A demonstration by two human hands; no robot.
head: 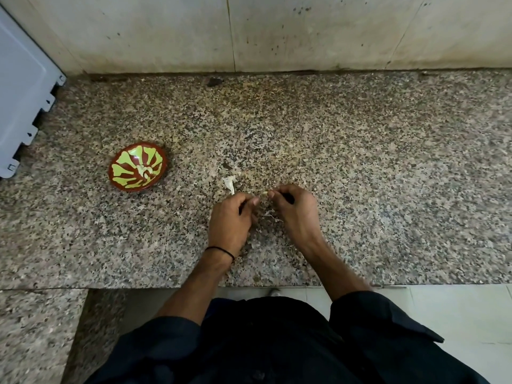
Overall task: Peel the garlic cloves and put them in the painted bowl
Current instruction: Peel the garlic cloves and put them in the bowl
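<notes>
Garlic clove [264, 193] is being pinched between the curled fingertips of the left hand [231, 217] and right hand [293, 212], likely for tearing skin off, while the painted bowl [119, 183] is sitting leftward, well apart, receiving peeled ones.

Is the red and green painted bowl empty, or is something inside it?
Not empty. A few pale pieces, probably peeled garlic cloves, lie at the bottom of the red and green painted bowl.
</notes>
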